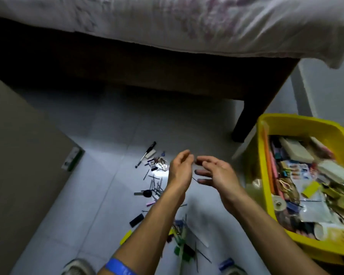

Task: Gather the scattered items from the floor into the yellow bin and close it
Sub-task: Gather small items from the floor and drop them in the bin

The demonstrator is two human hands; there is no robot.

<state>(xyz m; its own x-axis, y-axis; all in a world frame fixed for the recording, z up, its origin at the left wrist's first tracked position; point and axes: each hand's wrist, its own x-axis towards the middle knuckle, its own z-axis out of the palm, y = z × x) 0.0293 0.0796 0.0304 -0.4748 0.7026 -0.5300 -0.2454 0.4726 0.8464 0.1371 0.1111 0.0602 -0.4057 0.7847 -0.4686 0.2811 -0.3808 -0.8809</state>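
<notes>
Head view. Pale tiled floor (99, 147) beside a bed (167, 26); dark gap beneath it. Yellow bin (298, 124) stands open at right, already heaped with stationery; no lid in sight. Scattered items (155, 185) (pen, hairpins, clips, small blocks) lie on the floor ahead and under the forearms. Left hand (180, 169) and right hand (214, 173) are raised together above the floor, fingers loosely curled, tips nearly meeting; a thin pin shows below them, but blur hides any grip. Risk: thin pins slipping out during transfer, or rolling under the bed. Nearest items partly cut off.
</notes>
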